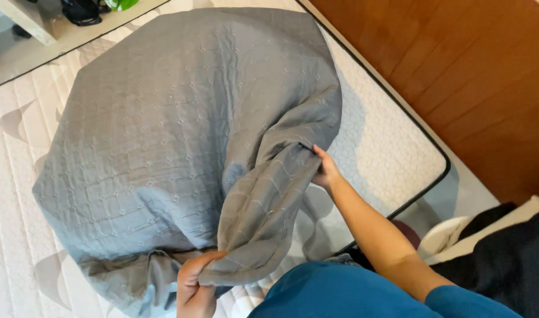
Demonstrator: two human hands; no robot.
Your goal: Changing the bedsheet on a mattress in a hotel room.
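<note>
A large grey quilted cover (181, 129) lies bunched over a white patterned mattress (387, 141). My left hand (194, 285) grips a gathered fold of the cover near the bottom of the view. My right hand (325, 171) pinches the cover's edge further up and to the right, arm stretched out. Between the two hands the fabric hangs as a thick twisted band. The cover hides most of the mattress.
A brown wooden floor (469, 70) runs along the right of the mattress's dark-piped edge (434, 147). Dark and white cloth (505, 241) lies at the lower right. A pale furniture piece (28, 20) and dark objects (81, 10) sit at the top left.
</note>
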